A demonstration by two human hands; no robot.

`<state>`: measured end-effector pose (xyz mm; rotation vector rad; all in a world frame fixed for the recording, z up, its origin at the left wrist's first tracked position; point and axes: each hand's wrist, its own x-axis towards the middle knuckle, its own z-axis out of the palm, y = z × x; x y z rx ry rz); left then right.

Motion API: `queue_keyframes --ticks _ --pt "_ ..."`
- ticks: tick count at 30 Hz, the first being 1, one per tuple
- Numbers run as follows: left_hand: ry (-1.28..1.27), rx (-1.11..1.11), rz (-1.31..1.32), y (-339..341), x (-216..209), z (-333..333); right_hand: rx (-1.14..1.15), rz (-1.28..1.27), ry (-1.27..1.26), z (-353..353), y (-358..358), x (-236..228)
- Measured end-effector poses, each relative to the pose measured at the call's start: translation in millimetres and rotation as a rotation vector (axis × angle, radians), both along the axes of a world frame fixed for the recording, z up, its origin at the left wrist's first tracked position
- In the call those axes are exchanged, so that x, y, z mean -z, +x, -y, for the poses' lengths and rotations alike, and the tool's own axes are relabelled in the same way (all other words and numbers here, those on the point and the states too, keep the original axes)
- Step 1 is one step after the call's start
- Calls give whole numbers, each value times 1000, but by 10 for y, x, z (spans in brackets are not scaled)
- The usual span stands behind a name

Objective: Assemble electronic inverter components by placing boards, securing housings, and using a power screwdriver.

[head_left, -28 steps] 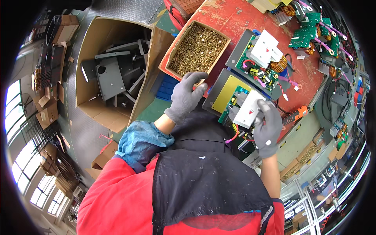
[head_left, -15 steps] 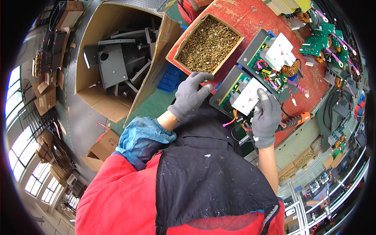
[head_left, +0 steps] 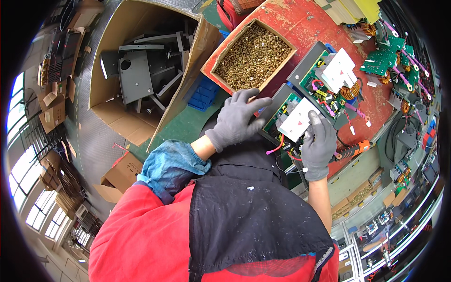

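Note:
My left hand [head_left: 238, 118], in a grey glove, is open with fingers and thumb apart. It hovers between the near edge of the box of brass-coloured fasteners [head_left: 253, 54] and the nearest grey-cased circuit unit [head_left: 273, 117]. Nothing shows between its fingers. On that unit lies a white plate [head_left: 296, 121] with a small red triangle. My gloved right hand [head_left: 319, 145] grips the plate's right edge, fingertips on top; its underside is hidden. Red wires [head_left: 280, 143] hang from the unit's near side. A second unit with a similar white plate [head_left: 339, 70] stands just beyond.
An orange-and-black power tool [head_left: 354, 149] lies right of my right hand on the red table [head_left: 310, 23]. Green circuit boards [head_left: 387, 58] with purple leads sit farther right. At left, a large carton [head_left: 105, 115] holds grey metal parts; a blue crate [head_left: 203, 95] stands beside it.
My left hand has shifted slightly right and its fingers have spread, reaching toward the near unit. My right hand stays on the white plate. The view has moved slightly.

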<state>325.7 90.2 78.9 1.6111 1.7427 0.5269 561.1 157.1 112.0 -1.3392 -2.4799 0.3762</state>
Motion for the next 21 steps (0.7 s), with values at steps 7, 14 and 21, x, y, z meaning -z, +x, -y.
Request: queue_keyframes --ticks 7,14,21 --pt "-34 153 -119 122 63 50 -15 24 -15 -21 -17 -51" --pt "-53 166 -116 121 73 41 -15 37 -24 -7 6 -40" --pt "-41 199 -134 126 68 36 -22 41 -27 -26 -58 -73"
